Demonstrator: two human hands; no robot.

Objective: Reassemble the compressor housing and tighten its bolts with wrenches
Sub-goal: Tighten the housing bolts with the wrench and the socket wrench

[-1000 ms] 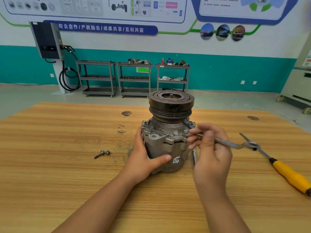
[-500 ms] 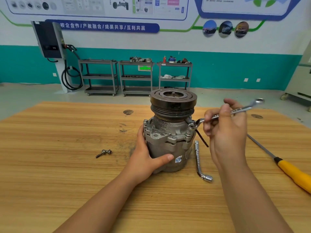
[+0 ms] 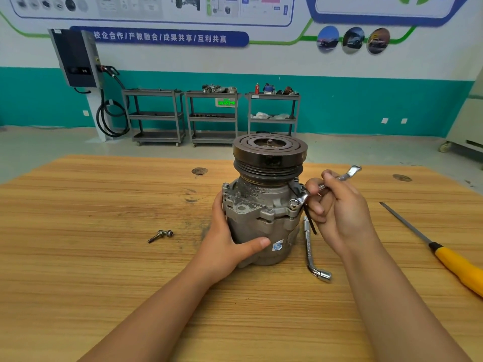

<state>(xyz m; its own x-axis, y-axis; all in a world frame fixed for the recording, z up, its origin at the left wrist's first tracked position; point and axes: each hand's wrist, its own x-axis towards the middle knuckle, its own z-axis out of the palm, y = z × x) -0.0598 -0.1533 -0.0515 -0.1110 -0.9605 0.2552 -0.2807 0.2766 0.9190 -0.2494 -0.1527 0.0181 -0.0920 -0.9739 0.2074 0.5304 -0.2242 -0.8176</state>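
Observation:
A grey metal compressor (image 3: 261,215) with a dark pulley on top stands upright in the middle of the wooden table (image 3: 104,257). My left hand (image 3: 227,244) grips its lower body, thumb across the front. My right hand (image 3: 337,207) holds a shiny combination wrench (image 3: 326,186) whose ring end sits on a bolt (image 3: 294,204) at the housing's right flange. A thin black hex key (image 3: 309,222) hangs down from the same hand. The wrench's open end points up and to the right.
An L-shaped socket wrench (image 3: 312,252) lies just right of the compressor. A yellow-handled file (image 3: 444,253) lies at the far right. Two loose bolts (image 3: 160,235) lie to the left. Grey carts (image 3: 211,116) stand by the far wall.
My right hand swung the wrench handle from pointing right and toward me up and away. It then lowered slightly, with the ring end staying at the right flange bolt. My left hand has not moved.

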